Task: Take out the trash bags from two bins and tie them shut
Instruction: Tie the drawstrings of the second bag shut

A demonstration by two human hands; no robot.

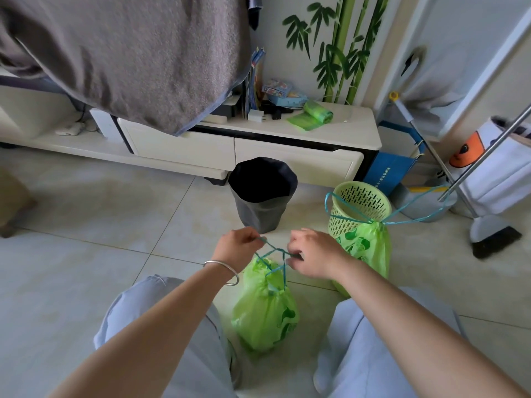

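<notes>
Drawstring (275,251) crossed mid-frame, pinched by left hand (238,248) and right hand (313,254) fingers above green bag (264,311), lower centre. Risks: uneven tug slipping knot, thin string snapping, bag toppling.

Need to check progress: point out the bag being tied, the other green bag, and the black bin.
Bag being tied (265,314): head view, its bulging middle.
Other green bag (366,248): head view, its front side.
Black bin (258,212): head view, its outer wall.

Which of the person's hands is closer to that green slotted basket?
Right. The right hand sits just left of the green basket; the left hand is farther left, past the drawstring.
</notes>
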